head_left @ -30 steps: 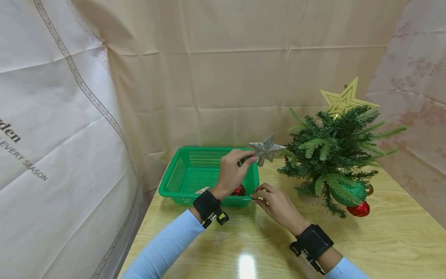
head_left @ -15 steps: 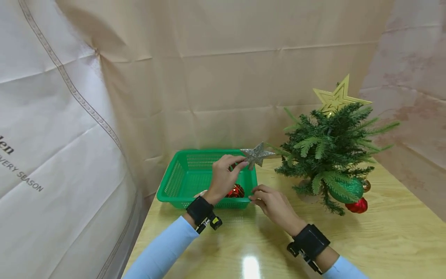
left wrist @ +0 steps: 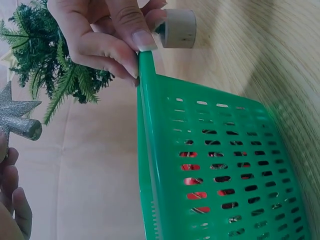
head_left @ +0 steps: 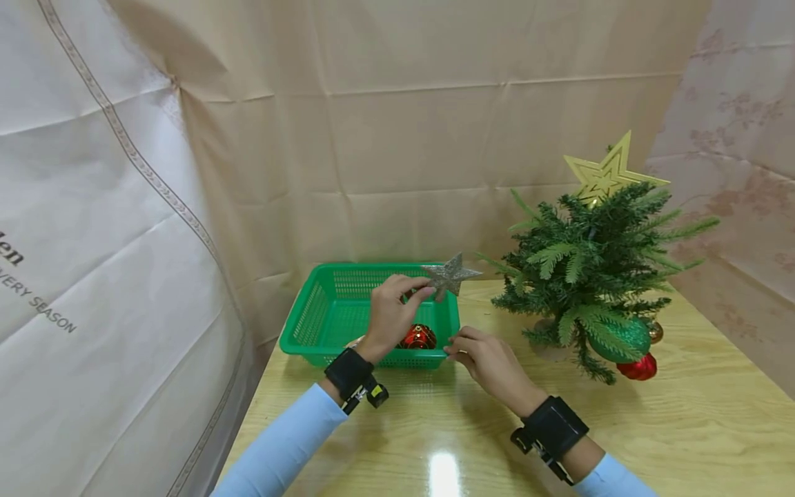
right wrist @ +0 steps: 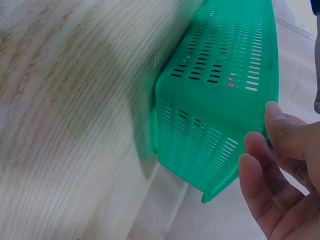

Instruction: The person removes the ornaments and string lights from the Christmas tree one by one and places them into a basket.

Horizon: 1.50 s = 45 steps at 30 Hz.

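My left hand (head_left: 393,312) pinches a silver glitter star (head_left: 453,275) between thumb and fingers, above the right side of a green plastic basket (head_left: 297,317). A short tube-like stub sticks out of the star (left wrist: 20,117) in the left wrist view. With thumb and fingertips, my right hand (head_left: 493,364) grips the basket's near right corner at the rim, as the right wrist view also shows. Inside the basket lies a red bauble (head_left: 419,336) with gold markings. The left hand and wrist partly hide other contents.
To the right stands a small artificial Christmas tree (head_left: 577,255) with a gold star (head_left: 605,178) on top. Green (head_left: 627,339), red (head_left: 638,367) and brown-gold (head_left: 655,332) baubles sit low on its right. Everything rests on a wooden table (head_left: 497,449), with a beige cloth (head_left: 385,145) behind.
My left hand has carried the star leftward and slightly down, away from the tree and over the basket. More of the red bauble shows. The right hand has stayed at the basket's corner.
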Available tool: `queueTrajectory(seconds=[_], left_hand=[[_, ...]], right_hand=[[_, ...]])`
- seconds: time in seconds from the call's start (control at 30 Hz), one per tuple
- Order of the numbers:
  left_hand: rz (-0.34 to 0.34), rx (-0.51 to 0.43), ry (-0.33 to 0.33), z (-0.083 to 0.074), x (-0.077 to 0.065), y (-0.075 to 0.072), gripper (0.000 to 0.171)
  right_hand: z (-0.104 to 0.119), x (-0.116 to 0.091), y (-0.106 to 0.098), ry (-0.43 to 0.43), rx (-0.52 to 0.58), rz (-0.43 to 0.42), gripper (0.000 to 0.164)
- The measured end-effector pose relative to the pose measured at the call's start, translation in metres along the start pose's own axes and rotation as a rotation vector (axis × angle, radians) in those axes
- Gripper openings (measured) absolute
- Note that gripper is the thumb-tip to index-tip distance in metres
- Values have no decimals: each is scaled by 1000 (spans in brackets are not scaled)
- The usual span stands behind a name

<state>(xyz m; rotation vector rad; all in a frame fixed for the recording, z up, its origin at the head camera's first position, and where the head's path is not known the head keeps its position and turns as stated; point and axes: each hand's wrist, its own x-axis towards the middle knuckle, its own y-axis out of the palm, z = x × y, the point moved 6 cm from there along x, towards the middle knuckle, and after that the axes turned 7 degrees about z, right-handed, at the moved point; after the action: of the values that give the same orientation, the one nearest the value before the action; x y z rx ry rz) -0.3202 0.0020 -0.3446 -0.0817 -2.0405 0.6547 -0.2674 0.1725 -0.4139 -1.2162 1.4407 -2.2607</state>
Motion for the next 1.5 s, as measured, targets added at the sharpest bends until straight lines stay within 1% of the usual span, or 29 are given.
queueTrajectory(seconds=[0.13, 0.33, 0.53, 0.77, 1.0, 1.23, 1.5], left_hand=[[6, 0, -10, 1, -1, -3, 19], [19, 7, -43, 6, -2, -6, 18], [22, 7, -41, 9, -4, -8, 17], [6, 23, -34, 12, -7, -12, 17], [16, 45, -60, 17, -12, -16, 16], [16, 47, -64, 19, -20, -20, 18], [-10, 73, -58, 23, -26, -28, 16]], right_hand=[[1, 0, 0, -5, -12, -1, 17], [1, 0, -1, -4, -7, -1, 19], [0, -1, -1, 5, 0, 3, 20], [0, 1, 0, 2, -8, 11, 19], [-1, 3, 0, -11, 0, 9, 20], [0, 2, 1, -14, 11, 20, 18], [-1, 2, 0, -15, 18, 24, 18]])
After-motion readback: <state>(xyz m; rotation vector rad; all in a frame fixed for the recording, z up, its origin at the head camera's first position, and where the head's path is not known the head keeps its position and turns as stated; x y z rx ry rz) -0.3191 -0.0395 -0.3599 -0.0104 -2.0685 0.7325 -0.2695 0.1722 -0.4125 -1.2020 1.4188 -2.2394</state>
